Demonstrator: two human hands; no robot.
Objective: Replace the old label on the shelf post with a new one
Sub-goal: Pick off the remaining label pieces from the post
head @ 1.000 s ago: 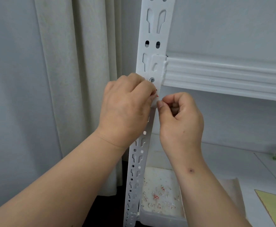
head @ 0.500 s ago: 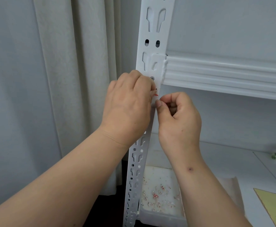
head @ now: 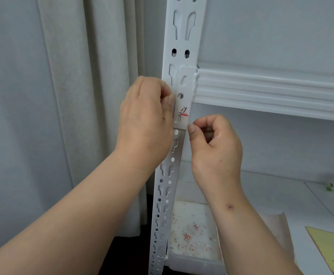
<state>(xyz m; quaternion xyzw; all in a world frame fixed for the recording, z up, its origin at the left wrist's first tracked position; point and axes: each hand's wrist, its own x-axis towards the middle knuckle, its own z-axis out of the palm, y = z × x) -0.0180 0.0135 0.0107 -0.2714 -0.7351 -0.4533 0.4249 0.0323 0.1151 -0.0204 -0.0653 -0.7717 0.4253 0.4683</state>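
White perforated steel forms the shelf post [head: 179, 80], which runs up the middle of the view with keyhole slots and round holes along its faces. On its front face, just below the bracket where the white shelf beam [head: 271, 90] joins it, sits the label [head: 181, 116], a small pale rectangle with a red stripe and some thin dark marks on it. The left hand [head: 145, 120] is raised against the left side of the post, back of the hand toward the camera, its fingers curled in and their tips at the label's left edge; whether they pinch that edge or only press on it cannot be told. The right hand [head: 214, 143] comes up from the lower right with the wrist bent back, fingers curled into a loose fist, thumb and forefinger pinched together just beside the label's lower right corner; whether anything lies between those tips is too small to tell. Both forearms rise from the bottom of the frame, bare. Behind the left arm hangs a pale curtain [head: 86, 96]. Below, a white tray [head: 194, 261] holds scattered small scraps of white and red, and a yellow sheet [head: 328, 249] lies on the surface at the lower right.
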